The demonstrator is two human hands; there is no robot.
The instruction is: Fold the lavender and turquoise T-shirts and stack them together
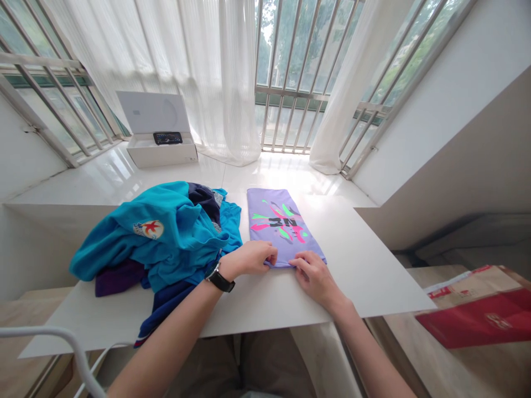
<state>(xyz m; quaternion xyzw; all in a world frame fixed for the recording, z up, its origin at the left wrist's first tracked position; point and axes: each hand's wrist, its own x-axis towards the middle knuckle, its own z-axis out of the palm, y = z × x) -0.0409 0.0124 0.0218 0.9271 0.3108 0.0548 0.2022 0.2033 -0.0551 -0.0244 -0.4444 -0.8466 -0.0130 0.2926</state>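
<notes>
A light purple T-shirt (274, 207), folded into a neat rectangle with a pink, green and black print facing up, lies flat on the white table. At its near left corner my left hand (254, 257) has its fingers curled and closed on the edge; a black-strapped watch (219, 278) is on that wrist. My right hand (313, 275) pinches the same near edge, closer to the right corner. Left of the shirt, a loose heap of clothes holds a turquoise garment (174, 221) with a round red-star patch, plus dark blue and purple pieces.
The white tabletop (365, 265) meets a glossy window sill. On the sill stands an open white box (161, 155) with a dark phone-like device (167, 138) in it. White curtains (224, 83) hang before barred windows. A red and tan paper bag (481, 304) lies at right.
</notes>
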